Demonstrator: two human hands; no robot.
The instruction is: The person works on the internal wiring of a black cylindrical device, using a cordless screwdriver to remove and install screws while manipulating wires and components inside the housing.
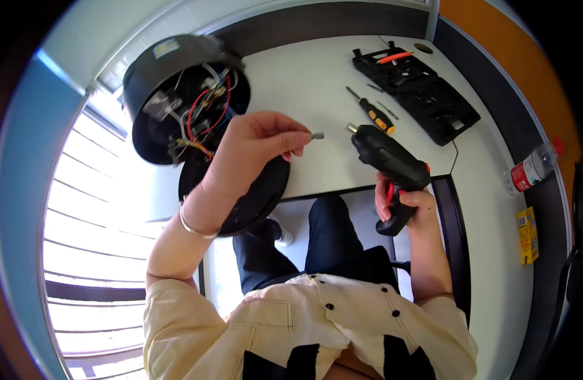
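My left hand [266,139] pinches a small metal bit [316,135] between thumb and fingertips, just left of the driver's tip. My right hand [413,206] grips the handle of a black power screwdriver [387,155], whose silver chuck points up and left. Behind my left hand, a black round appliance housing [153,69] stands at the desk's left with its wired inside exposed; a black round panel [256,196] lies below it, partly hidden by my arm. A black and yellow screwdriver [373,111] lies beyond the power screwdriver.
An open black tool case [434,106] with an orange-red tool sits at the back right of the white desk [291,76], near loose slim metal pieces. A plastic bottle [525,174] and a yellow box [527,237] are at the right. A bright slatted window is at the left.
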